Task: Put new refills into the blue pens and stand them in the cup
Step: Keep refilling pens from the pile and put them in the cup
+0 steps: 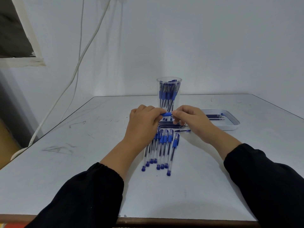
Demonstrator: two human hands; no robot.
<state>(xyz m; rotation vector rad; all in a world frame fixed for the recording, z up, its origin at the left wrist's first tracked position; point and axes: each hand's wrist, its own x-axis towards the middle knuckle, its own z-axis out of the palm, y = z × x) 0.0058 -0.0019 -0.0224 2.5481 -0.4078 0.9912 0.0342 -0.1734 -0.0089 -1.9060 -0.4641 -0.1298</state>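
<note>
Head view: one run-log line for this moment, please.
left hand + right hand: hold blue pen | cup: holds pens | table: pens waiting

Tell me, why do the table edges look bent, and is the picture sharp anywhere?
Head view: the wide-angle lens splays the table edges outward; light is soft and even, shadows faint; the cup and pens look slightly soft, no strong glare.
</note>
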